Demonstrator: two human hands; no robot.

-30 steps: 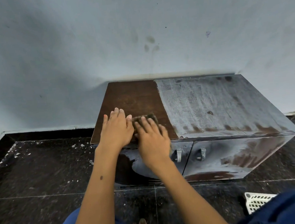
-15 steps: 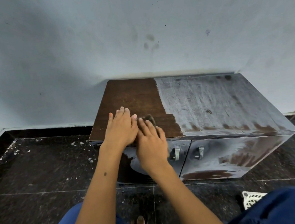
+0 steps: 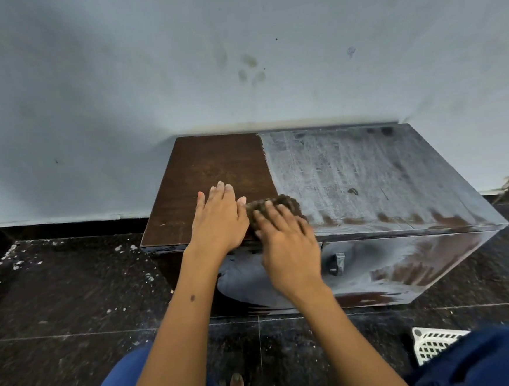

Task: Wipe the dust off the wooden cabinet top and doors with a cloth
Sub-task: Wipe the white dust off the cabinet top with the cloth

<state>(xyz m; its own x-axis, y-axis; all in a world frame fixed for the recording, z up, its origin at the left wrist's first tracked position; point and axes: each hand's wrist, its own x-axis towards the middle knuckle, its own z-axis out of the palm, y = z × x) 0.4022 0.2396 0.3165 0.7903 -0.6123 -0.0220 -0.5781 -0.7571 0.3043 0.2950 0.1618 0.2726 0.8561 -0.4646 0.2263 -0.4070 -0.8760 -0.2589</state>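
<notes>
A low wooden cabinet [image 3: 367, 168] stands against the wall. The left part of its top is clean dark brown; the right part is grey with dust. Its two doors [image 3: 404, 260] are dusty with smeared patches and small metal handles [image 3: 338, 264]. A dark crumpled cloth [image 3: 281, 204] lies near the top's front edge, at the border of clean and dusty wood. My right hand [image 3: 287, 239] presses on the cloth with fingers fairly straight. My left hand [image 3: 218, 217] rests flat on the clean wood beside it, its thumb touching the cloth.
Dark speckled floor tiles [image 3: 72, 298] with white debris spread left of the cabinet. A white lattice basket [image 3: 432, 343] sits on the floor at the lower right. A pale blue-grey wall [image 3: 176, 62] rises behind. My blue-clad knees frame the bottom edge.
Both hands with the cloth have slid to the right and slightly away along the front of the top, reaching the edge of the dusty area. The clean patch there has widened.
</notes>
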